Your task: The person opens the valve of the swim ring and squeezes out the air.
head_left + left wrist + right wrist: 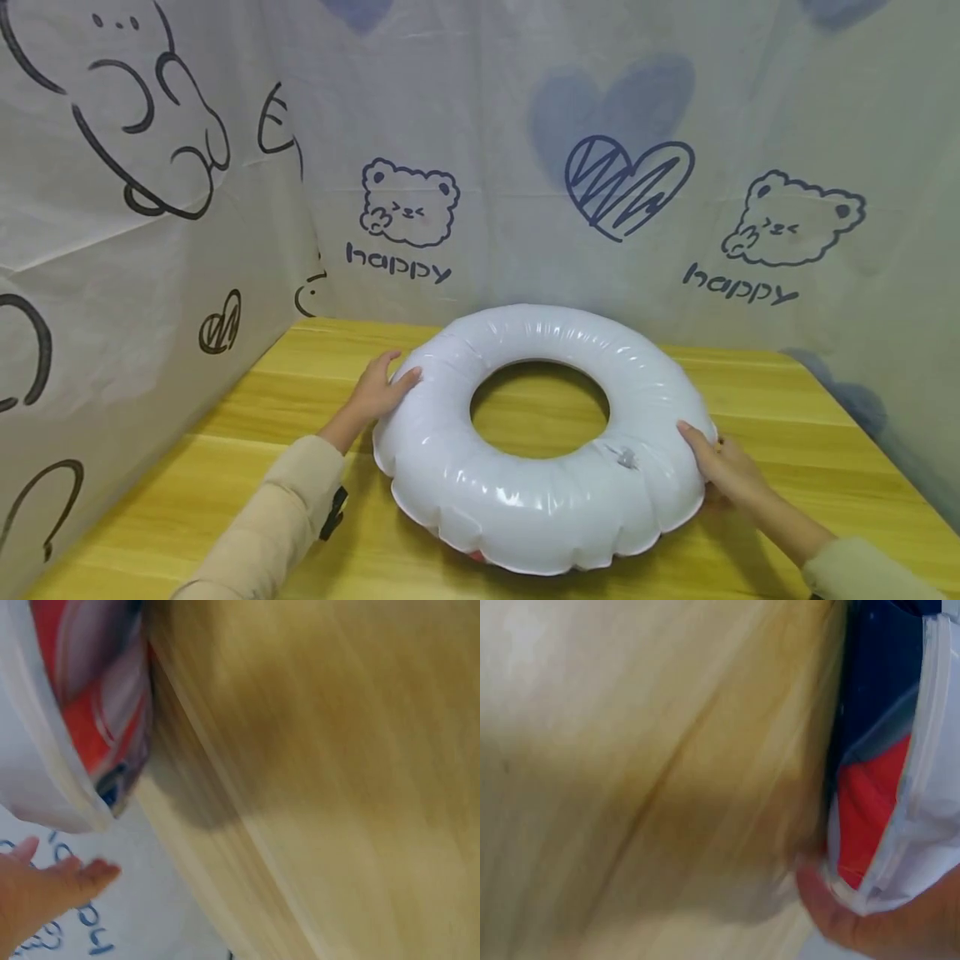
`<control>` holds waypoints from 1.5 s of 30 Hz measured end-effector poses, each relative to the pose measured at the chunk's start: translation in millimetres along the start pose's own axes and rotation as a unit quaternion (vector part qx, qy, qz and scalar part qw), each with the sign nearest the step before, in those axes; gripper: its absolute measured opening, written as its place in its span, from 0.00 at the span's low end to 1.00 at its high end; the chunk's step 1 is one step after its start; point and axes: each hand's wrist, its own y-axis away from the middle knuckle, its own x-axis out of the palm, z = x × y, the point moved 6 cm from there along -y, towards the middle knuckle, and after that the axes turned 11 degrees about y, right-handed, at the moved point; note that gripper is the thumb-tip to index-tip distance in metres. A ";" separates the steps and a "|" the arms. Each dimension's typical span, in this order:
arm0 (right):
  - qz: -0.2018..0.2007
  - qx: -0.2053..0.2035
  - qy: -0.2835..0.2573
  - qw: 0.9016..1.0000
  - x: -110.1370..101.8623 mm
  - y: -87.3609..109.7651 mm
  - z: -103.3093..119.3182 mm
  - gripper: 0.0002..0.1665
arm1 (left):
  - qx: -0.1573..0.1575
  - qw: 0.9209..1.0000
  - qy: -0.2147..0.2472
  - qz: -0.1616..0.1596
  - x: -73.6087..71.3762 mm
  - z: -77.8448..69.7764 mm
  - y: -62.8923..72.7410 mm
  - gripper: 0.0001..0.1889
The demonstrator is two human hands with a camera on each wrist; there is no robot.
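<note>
A white inflatable swim ring (525, 508) lies on the wooden table, its plain side up and a clear valve (625, 456) near its right front. Its patterned underside (94, 735) shows red, white and dark blue in the left wrist view. My left hand (378, 392) is at the ring's left edge with fingers spread and relaxed; whether its thumb touches the ring I cannot tell. At the right edge my right hand (731, 471) grips the ring, thumb on top and fingers beneath the rim, as the right wrist view (885, 926) also shows.
The yellow wood-grain table (247, 475) extends around the ring. Behind it hangs a pale cloth (510, 208) printed with bears, hearts and lettering; another printed cloth (135, 275) stands along the left side.
</note>
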 end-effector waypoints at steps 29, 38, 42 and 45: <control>-0.158 -0.354 0.254 0.886 -6.1 -8.1 47.4 0.34 | 0.164 0.959 -0.231 0.025 55.8 -45.0 97.3 0.49; -0.129 -0.345 0.263 0.892 -3.7 -6.5 44.4 0.33 | 0.170 0.958 -0.228 0.030 63.1 -44.4 102.6 0.49; -0.131 -0.350 0.266 0.889 -4.1 -5.7 44.2 0.32 | 0.166 0.959 -0.229 0.035 62.4 -43.7 101.0 0.49; -0.128 -0.353 0.269 0.887 -3.1 -5.1 43.9 0.31 | 0.161 0.958 -0.232 0.037 60.9 -40.1 96.4 0.49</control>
